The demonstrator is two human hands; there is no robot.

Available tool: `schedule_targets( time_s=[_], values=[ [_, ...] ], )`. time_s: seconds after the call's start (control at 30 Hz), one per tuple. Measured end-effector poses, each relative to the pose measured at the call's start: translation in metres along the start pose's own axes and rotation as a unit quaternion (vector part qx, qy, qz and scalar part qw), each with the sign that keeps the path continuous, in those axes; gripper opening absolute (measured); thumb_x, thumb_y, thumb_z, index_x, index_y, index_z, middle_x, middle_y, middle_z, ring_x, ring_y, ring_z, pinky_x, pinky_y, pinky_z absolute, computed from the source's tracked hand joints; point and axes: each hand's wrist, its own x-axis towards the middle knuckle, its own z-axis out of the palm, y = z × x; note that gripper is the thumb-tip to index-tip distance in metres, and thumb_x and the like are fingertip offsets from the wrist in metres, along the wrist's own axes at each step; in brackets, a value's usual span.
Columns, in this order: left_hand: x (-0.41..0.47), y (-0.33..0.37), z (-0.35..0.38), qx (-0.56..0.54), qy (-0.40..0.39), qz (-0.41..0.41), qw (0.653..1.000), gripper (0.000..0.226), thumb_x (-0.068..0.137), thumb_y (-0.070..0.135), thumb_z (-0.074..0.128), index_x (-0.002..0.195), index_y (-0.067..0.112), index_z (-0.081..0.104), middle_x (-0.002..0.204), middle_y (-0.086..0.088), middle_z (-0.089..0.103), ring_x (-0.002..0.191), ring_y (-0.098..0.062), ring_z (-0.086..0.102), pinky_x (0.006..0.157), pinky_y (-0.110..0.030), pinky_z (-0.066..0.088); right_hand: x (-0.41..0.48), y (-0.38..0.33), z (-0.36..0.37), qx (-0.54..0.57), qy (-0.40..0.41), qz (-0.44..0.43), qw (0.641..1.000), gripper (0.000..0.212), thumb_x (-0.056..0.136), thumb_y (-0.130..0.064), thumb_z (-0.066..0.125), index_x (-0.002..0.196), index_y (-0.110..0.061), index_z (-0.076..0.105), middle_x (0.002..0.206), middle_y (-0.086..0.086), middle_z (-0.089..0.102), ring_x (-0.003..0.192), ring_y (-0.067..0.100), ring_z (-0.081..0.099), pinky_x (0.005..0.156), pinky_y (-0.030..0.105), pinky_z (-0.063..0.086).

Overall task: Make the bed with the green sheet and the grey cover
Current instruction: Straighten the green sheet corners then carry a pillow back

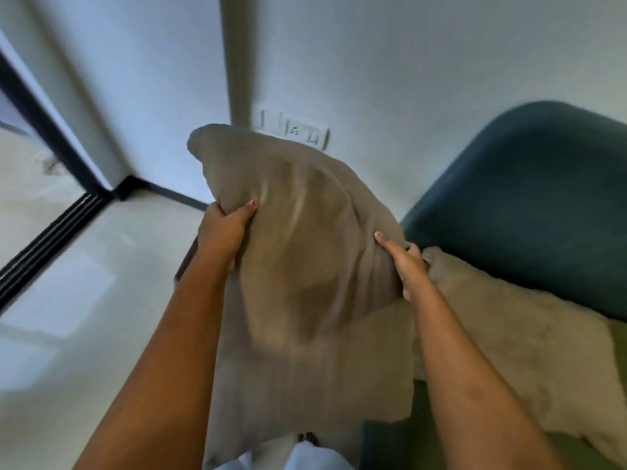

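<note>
Now left grip and right grip clutch the pillow, likely plumping; next, lay it rightward by the other pillow.

Pillow taupe-grey; headboard dark teal; sheet green; wall white.

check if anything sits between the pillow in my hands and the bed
Nothing visible blocks it. The left hand and right hand grip the pillow; a second pillow lies on the sheet by the headboard.
</note>
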Motion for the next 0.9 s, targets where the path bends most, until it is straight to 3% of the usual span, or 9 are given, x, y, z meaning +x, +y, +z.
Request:
schedule_targets(
  time_s=[0.1,0.2,0.27,0.33,0.4,0.5,0.6,0.8,0.9],
  values=[
    [-0.018,0.016,0.015,0.068,-0.080,0.029,0.994,0.079,0.072,0.044,0.078,0.136,0.016,0.041,0.129,-0.003,0.052,0.116,-0.026,0.052,0.098,-0.043,0.046,-0.041,0.016,-0.036,0.047,0.038,0.044,0.997,0.074,0.077,-0.047,0.073,0.136,-0.013,0.042,0.124,-0.001,0.053,0.091,0.016,0.052,0.083,0.031,0.039],
    [-0.040,0.027,0.028,0.116,-0.182,0.060,0.975,0.083,0.067,0.036,0.084,0.135,0.016,0.040,0.122,-0.001,0.051,0.109,-0.022,0.051,0.091,-0.039,0.047,-0.093,0.035,-0.064,0.101,0.104,0.086,0.986,0.082,0.076,-0.052,0.072,0.138,-0.010,0.038,0.108,0.000,0.052,0.078,0.013,0.051,0.072,0.031,0.042],
    [-0.053,0.032,0.038,0.165,-0.224,0.080,0.957,0.086,0.064,0.035,0.086,0.135,0.016,0.039,0.125,-0.003,0.050,0.112,-0.024,0.050,0.092,-0.041,0.047,-0.119,0.047,-0.074,0.125,0.127,0.105,0.978,0.095,0.065,-0.061,0.075,0.138,-0.011,0.039,0.111,0.001,0.055,0.083,0.014,0.054,0.062,0.029,0.042],
    [-0.070,0.032,0.048,0.201,-0.254,0.108,0.940,0.088,0.063,0.035,0.086,0.135,0.016,0.039,0.130,-0.005,0.050,0.116,-0.027,0.050,0.092,-0.042,0.047,-0.148,0.065,-0.084,0.167,0.157,0.106,0.968,0.109,0.052,-0.067,0.079,0.139,-0.013,0.042,0.121,0.004,0.058,0.093,0.017,0.059,0.064,0.029,0.045],
    [-0.097,0.029,0.056,0.226,-0.300,0.134,0.917,0.091,0.063,0.036,0.086,0.138,0.017,0.037,0.134,-0.005,0.048,0.118,-0.028,0.048,0.095,-0.044,0.047,-0.187,0.081,-0.094,0.206,0.198,0.104,0.953,0.106,0.055,-0.062,0.080,0.138,-0.009,0.041,0.125,0.005,0.058,0.098,0.020,0.059,0.073,0.032,0.047],
    [-0.124,0.022,0.060,0.255,-0.330,0.160,0.895,0.094,0.066,0.037,0.085,0.141,0.017,0.033,0.138,-0.006,0.044,0.123,-0.029,0.045,0.099,-0.046,0.045,-0.221,0.101,-0.103,0.241,0.246,0.107,0.933,0.078,0.071,-0.048,0.078,0.129,-0.010,0.042,0.115,0.003,0.058,0.089,0.016,0.058,0.078,0.032,0.044],
    [-0.156,0.006,0.058,0.283,-0.355,0.176,0.874,0.096,0.066,0.040,0.084,0.142,0.017,0.030,0.142,-0.007,0.041,0.126,-0.030,0.043,0.099,-0.047,0.043,-0.261,0.121,-0.115,0.267,0.280,0.102,0.916,0.076,0.073,-0.047,0.076,0.131,-0.009,0.043,0.109,0.001,0.059,0.084,0.012,0.057,0.076,0.030,0.044],
    [-0.245,-0.044,0.042,0.312,-0.391,0.191,0.845,0.095,0.064,0.038,0.085,0.140,0.014,0.033,0.139,-0.009,0.044,0.125,-0.032,0.044,0.098,-0.048,0.042,-0.364,0.191,-0.141,0.314,0.327,0.129,0.882,0.079,0.070,-0.056,0.075,0.129,-0.014,0.042,0.115,0.000,0.055,0.088,0.012,0.057,0.066,0.030,0.046],
    [-0.300,-0.084,0.030,0.321,-0.407,0.206,0.830,0.093,0.063,0.039,0.086,0.138,0.012,0.036,0.137,-0.010,0.046,0.124,-0.033,0.044,0.100,-0.048,0.042,-0.430,0.239,-0.147,0.342,0.388,0.135,0.845,0.069,0.068,-0.054,0.078,0.113,-0.015,0.044,0.110,-0.001,0.057,0.093,0.014,0.059,0.079,0.033,0.050]
  ],
)
